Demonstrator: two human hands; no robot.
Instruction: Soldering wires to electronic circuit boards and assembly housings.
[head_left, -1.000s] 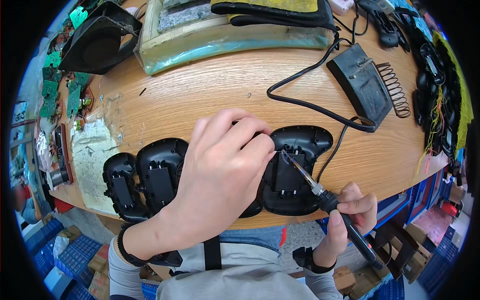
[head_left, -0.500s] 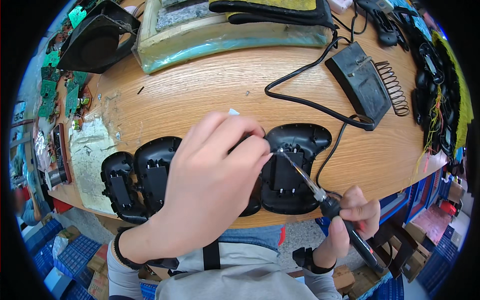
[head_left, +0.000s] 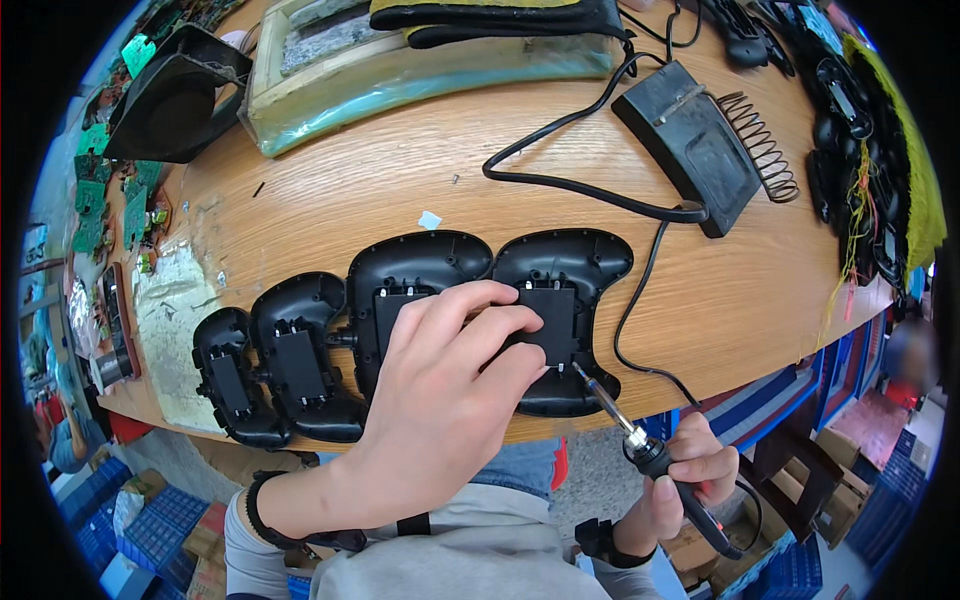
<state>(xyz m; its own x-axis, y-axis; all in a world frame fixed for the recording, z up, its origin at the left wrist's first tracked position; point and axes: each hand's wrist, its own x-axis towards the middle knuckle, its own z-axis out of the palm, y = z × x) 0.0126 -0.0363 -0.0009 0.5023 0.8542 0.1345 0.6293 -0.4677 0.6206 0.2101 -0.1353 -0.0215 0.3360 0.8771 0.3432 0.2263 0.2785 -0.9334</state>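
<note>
Several black game controller shell halves stand in a row along the table's near edge, inner side up, with battery boxes and small metal tabs showing. My right hand (head_left: 690,470) grips a soldering iron (head_left: 655,455) by its dark handle. The iron's tip meets or nearly meets a lower metal tab on the rightmost shell (head_left: 565,250). Curled over that shell and the shell beside it (head_left: 420,255), my left hand (head_left: 455,390) has its fingertips by the same lower tabs. Whatever is between those fingers is too small or hidden to name.
A black iron stand (head_left: 690,150) with a coil spring is at the back right, the cord (head_left: 560,190) looping beside it. Behind lie a wrapped tray (head_left: 430,95) and a black fan-like box (head_left: 180,95). Green circuit boards (head_left: 90,200) pile up left; black parts (head_left: 850,130) lie right.
Both my hands and the iron have shifted from the rightmost shell's upper tabs down to its lower ones. The view has moved a little, uncovering more of the neighbouring shell.
</note>
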